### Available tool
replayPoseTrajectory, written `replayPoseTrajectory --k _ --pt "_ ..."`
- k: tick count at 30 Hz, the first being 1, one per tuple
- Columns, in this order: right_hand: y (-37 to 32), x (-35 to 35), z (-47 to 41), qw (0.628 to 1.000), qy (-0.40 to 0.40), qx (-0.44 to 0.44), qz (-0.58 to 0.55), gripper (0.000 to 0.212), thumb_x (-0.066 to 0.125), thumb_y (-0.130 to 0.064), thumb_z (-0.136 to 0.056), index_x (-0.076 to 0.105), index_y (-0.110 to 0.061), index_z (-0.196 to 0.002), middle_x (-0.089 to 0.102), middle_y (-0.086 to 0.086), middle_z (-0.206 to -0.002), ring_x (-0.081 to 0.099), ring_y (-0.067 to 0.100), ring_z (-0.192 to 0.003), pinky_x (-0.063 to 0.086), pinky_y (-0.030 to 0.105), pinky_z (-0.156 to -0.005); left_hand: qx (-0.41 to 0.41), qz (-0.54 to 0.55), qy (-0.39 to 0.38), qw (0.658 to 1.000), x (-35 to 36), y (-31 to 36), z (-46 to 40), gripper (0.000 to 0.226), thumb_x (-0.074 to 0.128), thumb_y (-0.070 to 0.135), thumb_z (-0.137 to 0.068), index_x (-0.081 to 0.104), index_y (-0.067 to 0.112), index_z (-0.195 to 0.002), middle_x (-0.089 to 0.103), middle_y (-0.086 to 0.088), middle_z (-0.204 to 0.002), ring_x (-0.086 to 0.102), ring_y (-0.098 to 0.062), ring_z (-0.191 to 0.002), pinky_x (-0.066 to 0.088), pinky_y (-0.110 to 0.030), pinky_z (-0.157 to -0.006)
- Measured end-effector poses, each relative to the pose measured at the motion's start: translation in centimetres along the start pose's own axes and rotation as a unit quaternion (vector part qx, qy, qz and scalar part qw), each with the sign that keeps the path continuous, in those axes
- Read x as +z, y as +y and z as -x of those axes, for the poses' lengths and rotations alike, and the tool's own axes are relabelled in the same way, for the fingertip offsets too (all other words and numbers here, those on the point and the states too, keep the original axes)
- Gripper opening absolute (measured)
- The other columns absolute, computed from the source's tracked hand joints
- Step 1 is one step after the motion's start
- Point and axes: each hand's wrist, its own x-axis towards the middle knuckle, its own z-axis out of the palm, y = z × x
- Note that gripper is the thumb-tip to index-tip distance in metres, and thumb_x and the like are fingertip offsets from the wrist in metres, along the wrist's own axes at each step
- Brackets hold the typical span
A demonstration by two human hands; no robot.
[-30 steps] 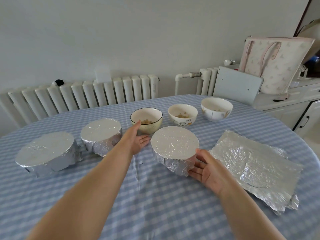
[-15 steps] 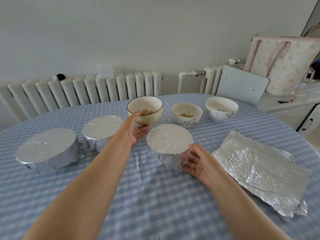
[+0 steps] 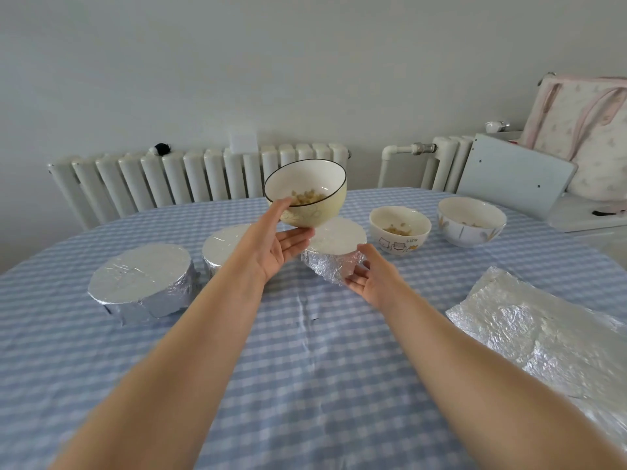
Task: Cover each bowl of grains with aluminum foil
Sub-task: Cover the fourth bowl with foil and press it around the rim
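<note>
My left hand (image 3: pixel 274 245) holds a cream bowl of grains with a dark rim (image 3: pixel 315 205) lifted and tilted above the table, thumb on the rim and fingers underneath. My right hand (image 3: pixel 369 278) touches the side of a foil-covered bowl (image 3: pixel 339 237) with fairly straight fingers. Two more foil-covered bowls stand to the left, one (image 3: pixel 224 244) partly behind my left arm and a larger one (image 3: pixel 142 283). At the back right stand two uncovered bowls of grains, a cat-printed one (image 3: pixel 400 228) and a white one (image 3: pixel 471 222). Loose foil sheets (image 3: pixel 543 340) lie at the right.
Everything stands on a round table with a blue checked cloth (image 3: pixel 305 368). Behind it are a white radiator (image 3: pixel 190 181) and the wall. At the far right a cabinet carries a grey board (image 3: pixel 512 171) and a pale tote bag (image 3: pixel 583 130).
My left hand has taken hold of the cream bowl and lifted it off the table. My right hand has slid the foil-covered bowl farther back, toward the other covered ones.
</note>
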Motion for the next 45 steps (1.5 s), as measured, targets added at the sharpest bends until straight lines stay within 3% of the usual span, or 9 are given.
replayPoseTrajectory --k 7,14,16,19,22,25,27,32,45 --pt "-0.2 -1.1 -0.1 1.0 -0.019 0.023 -0.004 0.081 0.066 -0.047 -0.085 0.033 0.002 -0.14 0.058 0.018 -0.115 0.061 0.031 -0.099 0.051 0.04 -0.087 -0.005 -0.026 -0.02 0.999 -0.3 -2.2 2.2 0.049 0.065 0.037 -0.09 0.046 0.013 -0.128 0.07 -0.027 -0.102 0.072 -0.031 -0.094 0.057 -0.039 -0.085" --pt "0.4 -2.7 3.8 0.997 0.014 -0.01 0.076 0.053 0.047 -0.013 -0.097 0.032 0.012 -0.142 0.043 0.035 -0.138 0.044 0.045 -0.13 0.044 0.042 -0.106 -0.039 -0.084 -0.066 0.993 0.2 -4.9 4.6 0.047 0.058 0.043 -0.093 0.049 0.013 -0.127 0.072 -0.024 -0.099 0.072 -0.029 -0.094 0.059 -0.035 -0.078" --pt "0.2 -3.7 5.6 0.982 0.045 -0.065 0.171 0.041 0.045 -0.005 -0.095 0.046 0.012 -0.132 0.06 0.03 -0.123 0.058 0.04 -0.118 0.05 0.039 -0.096 -0.056 -0.115 -0.084 0.988 0.1 -5.5 5.4 0.041 0.055 0.044 -0.094 0.052 0.014 -0.121 0.072 -0.024 -0.098 0.072 -0.029 -0.093 0.057 -0.035 -0.078" --pt "-0.3 -6.3 8.0 0.91 0.089 -0.186 0.36 0.028 0.05 -0.008 -0.09 0.065 -0.01 -0.114 0.073 -0.003 -0.091 0.07 0.017 -0.088 0.054 0.036 -0.085 -0.08 -0.162 -0.12 0.976 -0.6 -6.4 6.3 0.037 0.053 0.044 -0.095 0.054 0.015 -0.119 0.072 -0.024 -0.099 0.072 -0.03 -0.094 0.056 -0.036 -0.079" --pt "-0.6 -9.5 9.9 0.753 0.17 -0.269 0.575 0.03 0.057 -0.024 -0.088 0.064 -0.022 -0.117 0.068 -0.001 -0.115 0.062 0.025 -0.109 0.049 0.038 -0.093 -0.11 -0.203 -0.15 0.961 -1.1 -7.4 7.1 0.033 0.053 0.04 -0.094 0.055 0.015 -0.115 0.071 -0.025 -0.099 0.072 -0.031 -0.094 0.056 -0.037 -0.083" --pt "-0.1 -12.6 10.7 0.617 0.209 -0.176 0.738 0.061 0.058 -0.044 -0.088 0.042 -0.015 -0.139 0.04 0.01 -0.148 0.034 0.032 -0.137 0.032 0.042 -0.107 -0.145 -0.228 -0.174 0.947 -1.2 -8.5 8.0 0.03 0.049 0.039 -0.096 0.055 0.015 -0.113 0.071 -0.026 -0.1 0.072 -0.031 -0.091 0.057 -0.037 -0.082" --pt "0.7 -14.0 10.9 0.574 0.216 -0.11 0.782 0.075 0.057 -0.053 -0.085 0.033 -0.012 -0.142 0.026 0.014 -0.155 0.022 0.035 -0.143 0.026 0.044 -0.112 -0.162 -0.245 -0.184 0.938 -1.2 -9.2 8.3 0.031 0.046 0.039 -0.098 0.052 0.014 -0.117 0.07 -0.028 -0.101 0.071 -0.033 -0.089 0.058 -0.036 -0.078" --pt "2.4 -14.7 11.2 0.575 0.254 -0.166 0.76 0.048 0.047 -0.04 -0.092 0.041 -0.012 -0.13 0.052 0.009 -0.137 0.047 0.027 -0.127 0.036 0.037 -0.099 -0.165 -0.322 -0.205 0.909 -1.0 -10.2 8.9 0.043 0.042 0.039 -0.099 0.052 0.006 -0.125 0.071 -0.025 -0.099 0.072 -0.032 -0.089 0.057 -0.033 -0.072" --pt "3.3 -16.0 11.0 0.563 0.322 -0.306 0.697 0.024 0.045 -0.025 -0.095 0.066 -0.017 -0.104 0.069 0.006 -0.105 0.056 0.03 -0.106 0.034 0.036 -0.088 -0.054 -0.388 -0.224 0.892 -1.1 -10.8 10.0 0.031 0.038 0.042 -0.102 0.061 0.021 -0.103 0.071 -0.016 -0.075 0.065 -0.028 -0.062 0.051 -0.03 -0.059"
